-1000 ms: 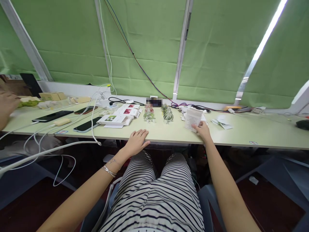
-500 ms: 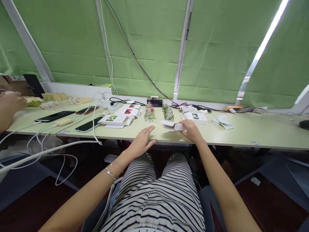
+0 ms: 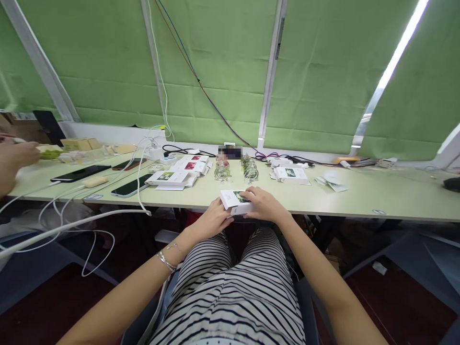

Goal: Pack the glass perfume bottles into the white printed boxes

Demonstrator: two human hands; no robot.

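Both hands on one little box, right at the desk edge

Head cam view: the small white box (image 3: pixel 235 201) sits at the near edge of the table (image 3: pixel 359 196), printed face up, its long axis running left to right between the two hands. The left hand (image 3: pixel 212 221) has its fingers curled around the box's left end from below. The right hand (image 3: pixel 264 207) lies over the right end, fingers closed down on top, so both are equally close. Glass jars (image 3: pixel 222 170) stand just behind, flat cartons (image 3: pixel 290 173) lie further right, and another person's hand (image 3: pixel 16 155) is far off left.
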